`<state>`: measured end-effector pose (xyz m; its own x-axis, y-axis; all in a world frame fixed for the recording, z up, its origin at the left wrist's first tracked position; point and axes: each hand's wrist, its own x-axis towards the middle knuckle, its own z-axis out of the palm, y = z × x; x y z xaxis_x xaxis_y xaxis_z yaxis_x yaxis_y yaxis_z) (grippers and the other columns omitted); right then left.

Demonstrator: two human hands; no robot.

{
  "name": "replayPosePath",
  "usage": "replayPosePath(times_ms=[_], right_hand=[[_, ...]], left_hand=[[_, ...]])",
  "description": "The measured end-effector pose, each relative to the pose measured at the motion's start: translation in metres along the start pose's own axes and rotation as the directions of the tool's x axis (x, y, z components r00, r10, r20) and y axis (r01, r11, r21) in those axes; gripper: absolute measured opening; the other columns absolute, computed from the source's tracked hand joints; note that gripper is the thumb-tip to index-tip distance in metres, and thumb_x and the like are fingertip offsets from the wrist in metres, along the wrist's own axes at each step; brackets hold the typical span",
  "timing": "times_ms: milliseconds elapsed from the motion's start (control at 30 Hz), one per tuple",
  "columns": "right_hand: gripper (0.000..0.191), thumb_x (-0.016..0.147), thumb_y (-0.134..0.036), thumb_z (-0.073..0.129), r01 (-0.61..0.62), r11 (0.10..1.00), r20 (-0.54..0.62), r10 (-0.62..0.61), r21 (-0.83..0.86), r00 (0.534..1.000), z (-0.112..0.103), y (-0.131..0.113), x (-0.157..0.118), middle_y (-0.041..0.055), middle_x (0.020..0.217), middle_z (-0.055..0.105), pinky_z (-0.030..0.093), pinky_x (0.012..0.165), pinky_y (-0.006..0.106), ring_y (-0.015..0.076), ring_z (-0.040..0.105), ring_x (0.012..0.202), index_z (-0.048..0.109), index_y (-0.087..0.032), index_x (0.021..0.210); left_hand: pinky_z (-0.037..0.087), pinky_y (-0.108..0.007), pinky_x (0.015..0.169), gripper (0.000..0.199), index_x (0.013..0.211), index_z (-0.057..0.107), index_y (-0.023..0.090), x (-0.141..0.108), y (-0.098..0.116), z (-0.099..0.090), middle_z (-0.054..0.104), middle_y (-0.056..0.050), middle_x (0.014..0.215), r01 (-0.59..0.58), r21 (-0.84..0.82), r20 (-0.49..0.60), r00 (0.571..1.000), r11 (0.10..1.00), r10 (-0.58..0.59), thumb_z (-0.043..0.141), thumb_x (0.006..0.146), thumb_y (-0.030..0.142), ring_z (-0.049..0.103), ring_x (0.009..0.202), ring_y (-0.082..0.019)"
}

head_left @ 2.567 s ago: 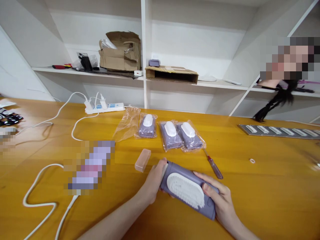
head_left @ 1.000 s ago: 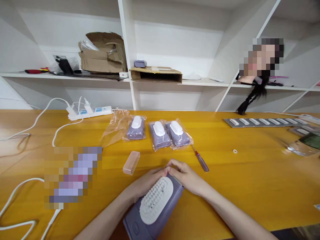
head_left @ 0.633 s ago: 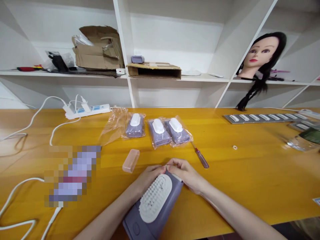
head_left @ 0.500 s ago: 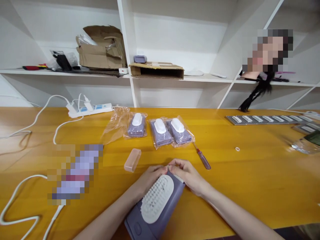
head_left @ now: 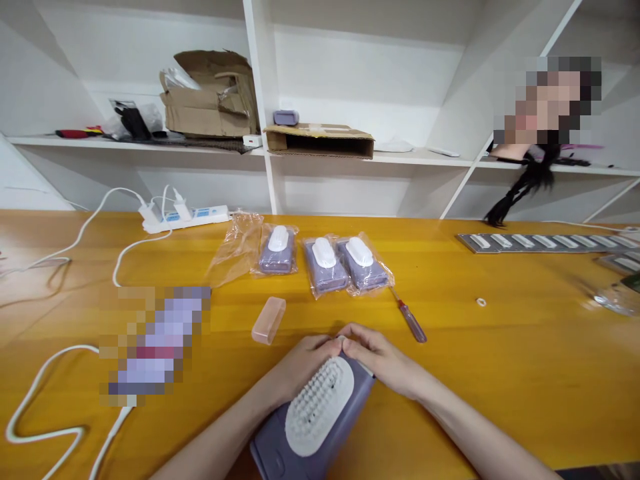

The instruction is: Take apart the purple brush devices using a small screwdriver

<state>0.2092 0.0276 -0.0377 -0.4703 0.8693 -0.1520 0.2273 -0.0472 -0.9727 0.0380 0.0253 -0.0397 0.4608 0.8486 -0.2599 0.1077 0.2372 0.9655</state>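
Note:
A purple device with a white bristle pad (head_left: 313, 417) lies tilted on the yellow table (head_left: 500, 360), its near end at the frame's bottom. My left hand (head_left: 300, 363) grips its far left corner. My right hand (head_left: 383, 360) grips the far right corner. The fingertips of both hands meet at the device's far end, pinching something small that I cannot make out.
Three bagged purple devices (head_left: 325, 265) and an empty clear bag (head_left: 235, 248) lie beyond my hands. A pink cap (head_left: 269, 320) sits to the left, a red-handled screwdriver (head_left: 411, 320) to the right. A power strip (head_left: 187, 216), white cables, a small ring (head_left: 481, 302) and metal trays (head_left: 545, 242) lie further out.
The device was turned from lying crosswise to pointing away from me. Both hands moved from its ends to its far edge, where they have stayed over the last second.

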Motion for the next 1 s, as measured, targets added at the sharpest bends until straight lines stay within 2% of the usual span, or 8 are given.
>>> replayPosePath(times_ms=[233, 400, 500, 633, 733, 800, 900, 1000], right_hand=[[0.035, 0.075, -0.050, 0.062, -0.007, 0.971, -0.085, 0.028, 0.238, 0.996, 0.003, 0.007, 0.001, -0.0032, 0.066, 0.050, 0.030, 0.053, 0.021, 0.0080, 0.041, 0.057, 0.055, -0.016, 0.080], [0.036, 0.073, -0.051, 0.064, 0.067, 0.971, -0.316, 0.009, 0.231, 0.949, 0.005, 0.008, 0.006, -0.0059, 0.059, 0.046, 0.027, 0.049, 0.020, 0.0069, 0.037, 0.051, 0.052, -0.017, 0.077], [0.038, 0.071, -0.053, 0.063, 0.059, 0.969, -0.400, 0.043, 0.239, 0.916, 0.009, 0.009, 0.011, -0.0065, 0.057, 0.044, 0.029, 0.047, 0.020, 0.0073, 0.037, 0.050, 0.049, -0.018, 0.076], [0.038, 0.075, -0.056, 0.054, 0.018, 0.974, -0.410, 0.078, 0.224, 0.909, 0.010, 0.009, 0.016, -0.0060, 0.059, 0.041, 0.029, 0.041, 0.020, 0.0076, 0.037, 0.046, 0.046, -0.019, 0.077], [0.036, 0.080, -0.056, 0.045, -0.028, 0.989, -0.392, 0.082, 0.142, 0.916, 0.006, 0.008, 0.020, -0.0068, 0.056, 0.038, 0.024, 0.035, 0.020, 0.0078, 0.032, 0.040, 0.046, -0.020, 0.081], [0.034, 0.082, -0.054, 0.042, -0.040, 0.998, -0.386, 0.053, 0.041, 0.921, 0.000, 0.007, 0.022, -0.0063, 0.055, 0.040, 0.025, 0.035, 0.021, 0.0089, 0.034, 0.040, 0.048, -0.020, 0.082], [0.029, 0.080, -0.047, 0.048, -0.020, 0.984, -0.386, -0.050, -0.177, 0.921, -0.009, 0.005, 0.025, -0.0037, 0.057, 0.047, 0.032, 0.045, 0.023, 0.0120, 0.043, 0.049, 0.056, -0.019, 0.080], [0.019, 0.079, -0.037, 0.053, -0.003, 0.918, -0.359, -0.152, -0.395, 0.921, -0.012, 0.003, 0.024, -0.0011, 0.061, 0.056, 0.035, 0.057, 0.025, 0.0152, 0.050, 0.059, 0.063, -0.021, 0.078]], left_hand=[[0.030, -0.028, 0.058, 0.025, 0.057, 0.049, 0.018, 0.004, -0.005, 0.002, 0.045, 0.002, 0.057, -0.008, -0.017, -0.132, 0.991, 1.000, 0.005, 0.052, 0.068, 0.041, 0.039, 0.058, -0.013], [0.031, -0.028, 0.060, 0.025, 0.058, 0.048, 0.019, 0.003, -0.008, 0.004, 0.045, 0.002, 0.059, -0.002, -0.084, -0.175, 0.985, 0.996, -0.013, 0.053, 0.069, 0.041, 0.041, 0.059, -0.014], [0.033, -0.027, 0.063, 0.021, 0.064, 0.054, 0.017, 0.001, -0.009, 0.004, 0.050, 0.001, 0.065, -0.021, -0.095, -0.157, 0.988, 0.995, 0.006, 0.053, 0.071, 0.037, 0.044, 0.064, -0.014], [0.033, -0.025, 0.061, 0.021, 0.075, 0.061, 0.016, 0.002, -0.008, 0.003, 0.052, 0.002, 0.067, -0.022, -0.208, -0.069, 0.998, 0.978, 0.008, 0.056, 0.072, 0.036, 0.044, 0.062, -0.012], [0.030, -0.024, 0.056, 0.021, 0.066, 0.059, 0.015, 0.004, -0.008, -0.001, 0.050, 0.003, 0.060, 0.003, -0.328, -0.036, 0.999, 0.945, -0.015, 0.061, 0.068, 0.036, 0.041, 0.057, -0.011], [0.030, -0.024, 0.055, 0.020, 0.064, 0.059, 0.015, 0.006, -0.010, -0.004, 0.050, 0.004, 0.058, 0.009, -0.372, -0.039, 0.999, 0.928, -0.025, 0.064, 0.066, 0.035, 0.041, 0.055, -0.010], [0.031, -0.024, 0.053, 0.020, 0.068, 0.061, 0.016, 0.010, -0.012, -0.011, 0.053, 0.003, 0.058, 0.035, -0.437, -0.064, 0.995, 0.899, -0.070, 0.065, 0.066, 0.035, 0.042, 0.053, -0.010], [0.034, -0.025, 0.053, 0.026, 0.067, 0.059, 0.016, 0.011, -0.010, -0.017, 0.053, 0.003, 0.055, 0.068, -0.529, -0.110, 0.983, 0.846, -0.148, 0.064, 0.068, 0.042, 0.043, 0.048, -0.011]])
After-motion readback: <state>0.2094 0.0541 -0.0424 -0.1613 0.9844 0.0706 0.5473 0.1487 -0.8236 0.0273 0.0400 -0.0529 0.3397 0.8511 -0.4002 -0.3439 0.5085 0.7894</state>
